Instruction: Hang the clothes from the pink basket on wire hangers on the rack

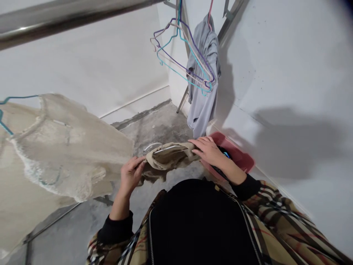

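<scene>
A beige garment (154, 173) hangs between my hands, its round, waistband-like opening facing up. I cannot tell what kind of garment it is. Inside that opening lies the bar of a white hanger (171, 148), and its hook sticks out on the far side. My left hand (131, 173) pinches the left end of the opening's edge between thumb and fingers. At the right end, my right hand (207, 149) is closed on the edge, with its fingers over the cloth.
Cream lacy clothes (66, 147) hang at the left under a metal rail (68, 22). Empty hangers (182, 55) and a grey garment (204, 73) hang ahead. A pink basin (245, 158) stands on the concrete floor (157, 123) by the right wall (298, 73).
</scene>
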A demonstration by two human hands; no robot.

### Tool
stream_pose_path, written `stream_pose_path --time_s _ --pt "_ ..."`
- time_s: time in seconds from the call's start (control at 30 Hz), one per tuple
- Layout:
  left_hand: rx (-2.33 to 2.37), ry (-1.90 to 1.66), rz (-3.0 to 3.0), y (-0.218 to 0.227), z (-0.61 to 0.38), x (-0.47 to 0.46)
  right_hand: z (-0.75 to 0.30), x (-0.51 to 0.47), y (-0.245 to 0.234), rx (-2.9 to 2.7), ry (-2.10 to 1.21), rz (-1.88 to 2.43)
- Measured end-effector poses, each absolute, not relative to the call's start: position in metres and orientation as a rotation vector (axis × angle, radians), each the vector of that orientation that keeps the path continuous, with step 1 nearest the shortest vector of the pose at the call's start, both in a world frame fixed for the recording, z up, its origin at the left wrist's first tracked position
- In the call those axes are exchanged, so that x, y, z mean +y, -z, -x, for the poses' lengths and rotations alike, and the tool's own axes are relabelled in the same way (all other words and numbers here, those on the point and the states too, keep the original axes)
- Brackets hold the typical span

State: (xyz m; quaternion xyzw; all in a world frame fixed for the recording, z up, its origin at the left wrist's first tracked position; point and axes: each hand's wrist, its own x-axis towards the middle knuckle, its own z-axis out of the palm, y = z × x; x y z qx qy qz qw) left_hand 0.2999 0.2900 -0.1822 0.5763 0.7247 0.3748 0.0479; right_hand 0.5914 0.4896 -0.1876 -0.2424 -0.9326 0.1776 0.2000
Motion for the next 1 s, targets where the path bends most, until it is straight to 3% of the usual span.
stream_pose_path --time_s 0.5,0.8,1.0 --pt "1.927 -1.303 -1.761 0.173 -0.306 0.296 -0.585 0.47 0.159 -2.501 -0.464 0.487" --pt "2.499 -1.446 -1.612 0.181 -0.272 0.284 -0.606 0.474 0.159 -2.4 -0.442 0.604" --pt "2.242 -1.135 -1.969 0.188 -0.307 0.296 -0.599 0.468 0.165 -2.372 -0.453 0.568"
